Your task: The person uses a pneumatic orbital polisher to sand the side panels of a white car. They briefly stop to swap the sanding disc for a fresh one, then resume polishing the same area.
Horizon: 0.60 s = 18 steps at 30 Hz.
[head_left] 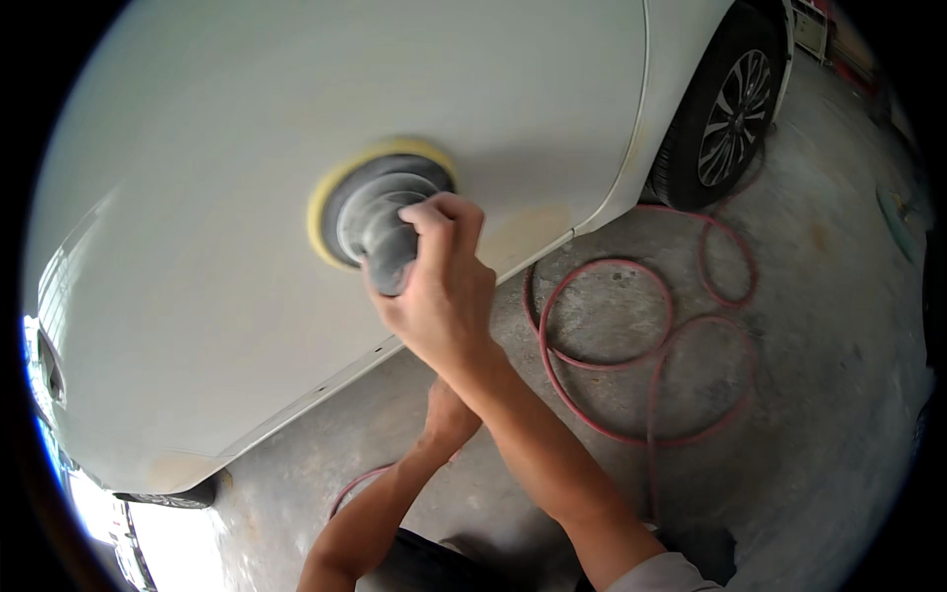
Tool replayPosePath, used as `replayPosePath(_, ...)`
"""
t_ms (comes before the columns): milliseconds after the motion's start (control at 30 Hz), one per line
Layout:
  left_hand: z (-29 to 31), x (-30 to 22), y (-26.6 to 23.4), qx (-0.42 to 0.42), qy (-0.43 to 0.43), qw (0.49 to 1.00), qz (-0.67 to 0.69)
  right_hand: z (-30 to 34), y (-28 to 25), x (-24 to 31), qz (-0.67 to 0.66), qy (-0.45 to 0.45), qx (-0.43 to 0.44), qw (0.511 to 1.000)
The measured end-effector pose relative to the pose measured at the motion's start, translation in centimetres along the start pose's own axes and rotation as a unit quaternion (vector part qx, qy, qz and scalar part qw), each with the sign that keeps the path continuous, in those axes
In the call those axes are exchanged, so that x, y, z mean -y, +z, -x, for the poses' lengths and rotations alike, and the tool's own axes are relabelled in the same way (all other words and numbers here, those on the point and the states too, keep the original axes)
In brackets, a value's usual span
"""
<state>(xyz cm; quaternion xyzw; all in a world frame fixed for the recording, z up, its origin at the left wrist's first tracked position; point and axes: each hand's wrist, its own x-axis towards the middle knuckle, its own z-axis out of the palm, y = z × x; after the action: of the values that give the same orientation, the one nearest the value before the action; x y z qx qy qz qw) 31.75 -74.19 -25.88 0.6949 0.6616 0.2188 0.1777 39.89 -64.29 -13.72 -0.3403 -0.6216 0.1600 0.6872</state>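
My right hand (444, 286) grips the grey body of a round sander (380, 222). Its yellow pad (330, 192) is pressed flat against the white car door panel (247, 148). My left hand (449, 419) sits lower, under the right forearm, close to the bottom edge of the car body; most of it is hidden, so what it holds cannot be told. A dull tan patch (528, 232) shows on the panel just right of the sander.
A red air hose (631, 345) lies in loops on the grey concrete floor (789, 395) to the right. The car's wheel (730, 109) with a dark alloy rim is at upper right. A door gap (641, 99) runs down the panel. Bright daylight shows at lower left.
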Motion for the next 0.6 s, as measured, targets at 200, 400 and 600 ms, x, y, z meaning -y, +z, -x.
replayPosePath(200,-0.6,-3.0,-2.2,-0.065,-0.046,0.996,0.025,-4.3,-3.4,-6.7,-0.06,0.13,-0.17,0.975)
replayPosePath(400,0.7,-3.7,-2.1,0.003,-0.118,0.991,0.06,-6.2,-4.8,-7.3,-0.079,0.17,-0.192,0.963)
replayPosePath(600,1.0,0.8,1.3,0.037,-0.058,0.997,0.041,0.2,-0.6,-3.2,-0.081,0.03,-0.082,0.993)
